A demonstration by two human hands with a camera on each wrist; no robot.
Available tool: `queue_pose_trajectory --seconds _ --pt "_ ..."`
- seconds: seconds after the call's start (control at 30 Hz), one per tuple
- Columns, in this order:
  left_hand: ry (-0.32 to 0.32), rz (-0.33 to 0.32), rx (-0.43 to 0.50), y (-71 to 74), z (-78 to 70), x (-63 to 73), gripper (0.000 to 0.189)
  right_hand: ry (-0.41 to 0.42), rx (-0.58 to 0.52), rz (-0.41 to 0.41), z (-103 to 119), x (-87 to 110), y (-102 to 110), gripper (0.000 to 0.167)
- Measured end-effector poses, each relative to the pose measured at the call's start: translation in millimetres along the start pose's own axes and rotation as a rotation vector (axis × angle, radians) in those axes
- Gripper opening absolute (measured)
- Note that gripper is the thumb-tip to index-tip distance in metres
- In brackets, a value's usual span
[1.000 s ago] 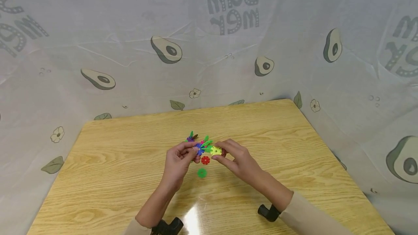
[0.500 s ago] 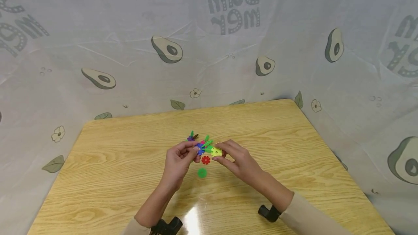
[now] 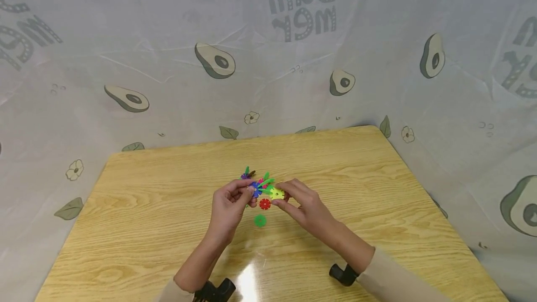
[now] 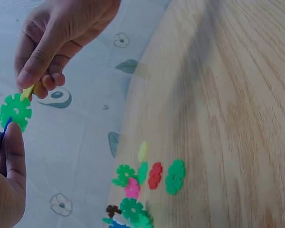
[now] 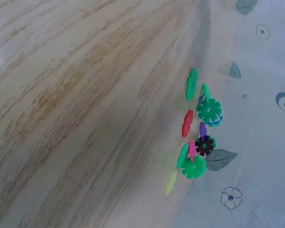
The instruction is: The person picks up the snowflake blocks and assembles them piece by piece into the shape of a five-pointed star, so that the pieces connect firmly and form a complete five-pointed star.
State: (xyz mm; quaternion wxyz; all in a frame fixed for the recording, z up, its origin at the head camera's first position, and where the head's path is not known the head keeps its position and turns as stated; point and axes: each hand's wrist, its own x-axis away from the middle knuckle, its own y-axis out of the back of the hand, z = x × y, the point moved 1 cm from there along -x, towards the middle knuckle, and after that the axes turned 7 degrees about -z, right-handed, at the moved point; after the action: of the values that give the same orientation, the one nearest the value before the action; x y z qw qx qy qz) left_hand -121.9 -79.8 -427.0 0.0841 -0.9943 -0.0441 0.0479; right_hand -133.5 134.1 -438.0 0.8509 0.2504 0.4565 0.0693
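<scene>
My left hand (image 3: 226, 209) pinches a blue notched plastic disc (image 3: 256, 189) between thumb and fingers. Opposite it, my right hand (image 3: 309, 206) pinches a yellow notched disc (image 3: 277, 194) by its edge. In the left wrist view a green notched disc (image 4: 16, 112) links the two, with the blue disc at its lower edge and the yellow one at its top. The joined discs are held up over the table. In the right wrist view the held discs are out of sight.
On the wooden table (image 3: 168, 227) lie a loose red disc (image 3: 265, 204) and a loose green disc (image 3: 260, 220). Behind them stand joined discs, with pink (image 4: 132, 188), brown (image 5: 205, 145) and purple (image 5: 203, 129) ones among several green. A printed curtain (image 3: 168, 59) hangs behind the table.
Both hands keep their grip on the joined discs and stay almost in place. The head view has shifted slightly.
</scene>
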Motion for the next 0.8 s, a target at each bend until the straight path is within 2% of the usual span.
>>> queue_pose_trajectory --seconds 0.23,0.33,0.47,0.7,0.8 --pt "-0.015 -0.017 0.007 -2.3 3.4 -0.2 0.022 0.048 0.018 0.007 -0.7 -1.1 -0.7 0.038" --pt "0.004 -0.026 0.014 -4.7 5.7 1.2 0.023 0.079 0.051 -0.001 -1.6 -2.1 0.5 0.038" --pt "0.035 -0.041 0.017 -7.9 7.1 4.1 0.026 0.080 0.088 -0.011 -3.3 -4.9 3.2 0.035" --pt "0.094 0.000 0.135 -12.9 6.9 7.8 0.038 0.069 0.093 0.010 -2.9 -5.5 4.0 0.033" --pt "0.106 -0.002 0.186 -15.7 6.9 7.8 0.039 0.063 0.091 0.007 -2.3 -5.1 3.2 0.035"
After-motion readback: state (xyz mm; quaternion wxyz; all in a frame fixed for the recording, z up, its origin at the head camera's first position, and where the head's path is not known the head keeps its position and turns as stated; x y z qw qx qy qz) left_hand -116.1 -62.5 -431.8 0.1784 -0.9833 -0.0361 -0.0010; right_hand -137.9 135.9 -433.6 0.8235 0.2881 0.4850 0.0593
